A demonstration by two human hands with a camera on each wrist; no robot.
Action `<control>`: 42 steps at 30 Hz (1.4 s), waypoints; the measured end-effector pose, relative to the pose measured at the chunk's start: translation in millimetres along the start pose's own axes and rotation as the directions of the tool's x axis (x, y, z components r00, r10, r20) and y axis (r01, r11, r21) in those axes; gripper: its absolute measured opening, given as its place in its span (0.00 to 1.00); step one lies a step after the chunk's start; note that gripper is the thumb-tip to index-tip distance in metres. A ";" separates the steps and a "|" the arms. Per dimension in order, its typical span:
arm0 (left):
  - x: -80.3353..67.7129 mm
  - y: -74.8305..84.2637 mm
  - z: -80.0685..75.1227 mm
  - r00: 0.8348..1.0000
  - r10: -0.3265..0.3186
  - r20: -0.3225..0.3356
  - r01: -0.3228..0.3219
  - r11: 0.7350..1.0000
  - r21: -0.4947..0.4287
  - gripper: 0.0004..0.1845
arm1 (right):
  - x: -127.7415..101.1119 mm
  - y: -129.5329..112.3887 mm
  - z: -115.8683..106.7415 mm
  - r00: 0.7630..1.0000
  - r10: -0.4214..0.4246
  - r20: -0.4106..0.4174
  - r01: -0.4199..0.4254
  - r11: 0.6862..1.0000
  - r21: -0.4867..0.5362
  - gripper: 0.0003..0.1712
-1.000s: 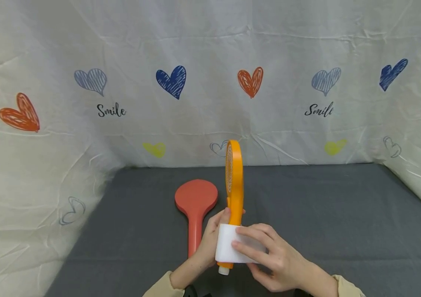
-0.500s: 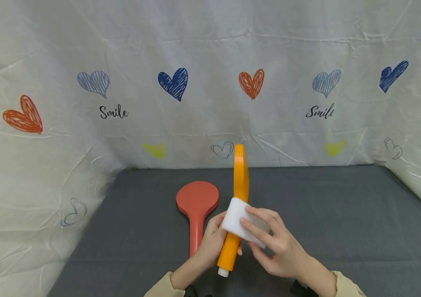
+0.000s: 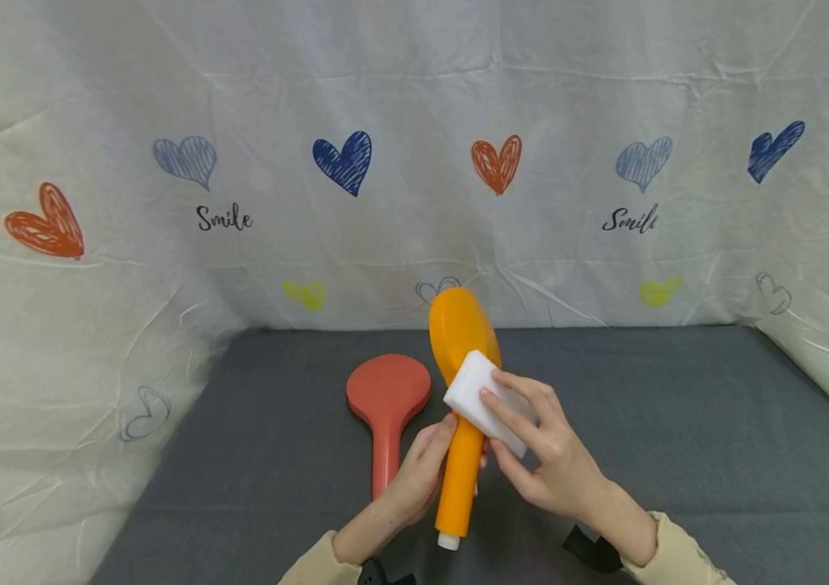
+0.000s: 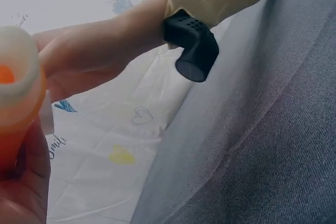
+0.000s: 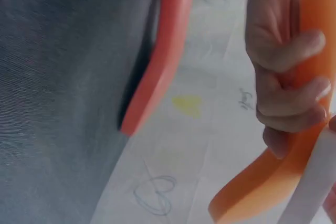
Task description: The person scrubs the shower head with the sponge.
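My left hand [image 3: 422, 475] grips the handle of an orange shower head [image 3: 458, 406], held upright above the grey table with its smooth back toward me. With my right hand [image 3: 531, 443] I hold a white sponge block [image 3: 476, 394] pressed against the neck of the shower head, just under its round head. In the right wrist view the left hand's fingers [image 5: 286, 85] curl round the orange handle [image 5: 312, 51], and the sponge's edge [image 5: 310, 187] shows at the lower right. The left wrist view shows the handle's white end [image 4: 18, 77] close up in my palm.
A red shower head [image 3: 385, 406] lies flat on the grey table cloth [image 3: 678, 422], left of my hands. A white backdrop [image 3: 414, 162] printed with hearts and "Smile" walls in the back and both sides.
The sponge has slid up from the lower handle to the neck. The orange shower head has turned from edge-on to showing its back and tilted slightly.
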State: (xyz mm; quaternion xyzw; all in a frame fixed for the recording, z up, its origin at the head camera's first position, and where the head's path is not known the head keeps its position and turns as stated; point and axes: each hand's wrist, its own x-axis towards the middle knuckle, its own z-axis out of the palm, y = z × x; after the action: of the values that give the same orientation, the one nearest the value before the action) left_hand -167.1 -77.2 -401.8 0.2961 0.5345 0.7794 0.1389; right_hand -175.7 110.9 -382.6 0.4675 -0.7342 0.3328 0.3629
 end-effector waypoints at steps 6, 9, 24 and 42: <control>-1.0 -0.3 0.6 0.998 0.036 -0.043 -0.036 0.999 0.015 0.26 | -7.3 -13.8 -1.7 0.989 -0.124 0.074 0.120 0.991 0.056 0.22; -0.5 1.0 0.7 0.996 0.065 -0.058 -0.065 0.998 0.006 0.23 | -14.4 -25.7 -3.2 0.943 -0.285 0.170 0.277 0.958 0.074 0.21; -2.2 1.6 0.7 0.997 0.017 -0.071 -0.003 0.982 0.188 0.26 | -2.2 -7.5 2.2 0.991 -0.136 -0.015 0.135 0.989 -0.053 0.21; -0.8 5.1 1.5 0.998 0.032 0.054 -0.036 0.997 0.071 0.27 | -2.2 -1.8 -2.2 0.978 -0.206 -0.041 0.203 0.978 -0.054 0.20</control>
State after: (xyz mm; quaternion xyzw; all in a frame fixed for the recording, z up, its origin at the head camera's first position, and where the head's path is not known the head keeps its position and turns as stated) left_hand -165.0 -78.5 -397.0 0.3304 0.5534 0.7537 0.1288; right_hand -172.9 113.1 -383.1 0.5237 -0.6815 0.2863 0.4234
